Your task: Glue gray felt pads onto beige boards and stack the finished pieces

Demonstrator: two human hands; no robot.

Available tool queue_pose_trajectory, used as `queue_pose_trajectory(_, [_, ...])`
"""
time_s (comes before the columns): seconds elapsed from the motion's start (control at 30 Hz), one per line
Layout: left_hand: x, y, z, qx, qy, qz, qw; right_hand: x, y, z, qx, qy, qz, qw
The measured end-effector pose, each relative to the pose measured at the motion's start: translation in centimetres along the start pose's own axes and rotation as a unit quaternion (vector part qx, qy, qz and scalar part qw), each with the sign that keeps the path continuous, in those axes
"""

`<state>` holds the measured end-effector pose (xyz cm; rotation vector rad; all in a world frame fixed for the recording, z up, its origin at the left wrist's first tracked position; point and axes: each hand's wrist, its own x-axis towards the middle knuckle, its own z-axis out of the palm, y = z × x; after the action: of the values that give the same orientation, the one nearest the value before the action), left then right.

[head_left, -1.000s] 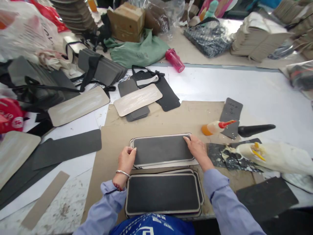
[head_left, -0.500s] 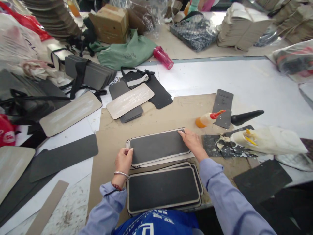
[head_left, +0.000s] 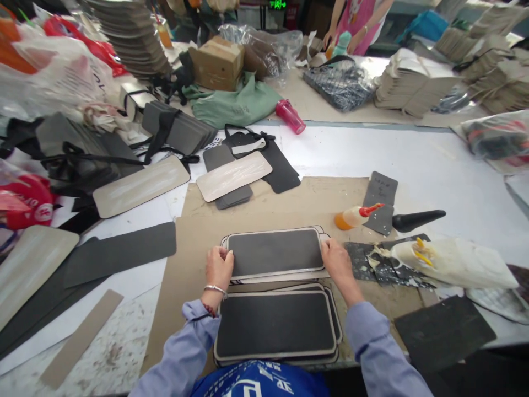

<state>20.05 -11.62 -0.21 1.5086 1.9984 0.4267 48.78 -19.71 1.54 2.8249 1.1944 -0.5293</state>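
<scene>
A dark grey rounded panel with a pale border lies on top of a small stack of similar pieces. My left hand pinches its left end between thumb and fingers. At the opposite end my right hand has its fingers closed on the panel's edge; the fingertips are partly hidden. Closer to my body sits a second stack, topped by a black panel with a beige border. Both stacks rest on a brown cardboard sheet.
Right of my right hand are a glue bottle with a red nozzle, a black tapered tool and a white plastic container. Beige panels and dark strips lie left and beyond. Across the table, a person in pink works.
The upper panel has turned straighter, its right end now lower. My right hand has shifted from the far right corner down to the right edge. The camera view has tilted up.
</scene>
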Motion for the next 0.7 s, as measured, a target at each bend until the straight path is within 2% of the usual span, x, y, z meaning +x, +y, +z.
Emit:
queue_pose_trajectory(0.1, [-0.2,-0.3,0.1,-0.037,0.019,0.008,0.999,-0.6,0.3,0.6,0.037,0.011,-0.027,0.999])
queue_pose_trajectory(0.2, [0.0,-0.7,0.0,-0.125,-0.009,-0.037,0.991,-0.5,0.5,0.9,0.104,0.021,-0.016,0.994])
queue_pose_trajectory(0.3, [0.5,-1.1,-0.2,-0.202,-0.038,-0.078,0.976,0.0,0.8,1.0,0.145,0.005,-0.007,0.989])
queue_pose_trajectory(0.57, [1.2,-0.9,-0.8,-0.221,-0.063,-0.066,0.971,0.0,0.6,0.5,0.083,-0.011,-0.019,0.996])
queue_pose_trajectory(0.7, [1.6,-0.3,-1.6,-0.228,-0.081,-0.063,0.968,0.5,0.1,-0.6,0.123,-0.034,-0.019,0.992])
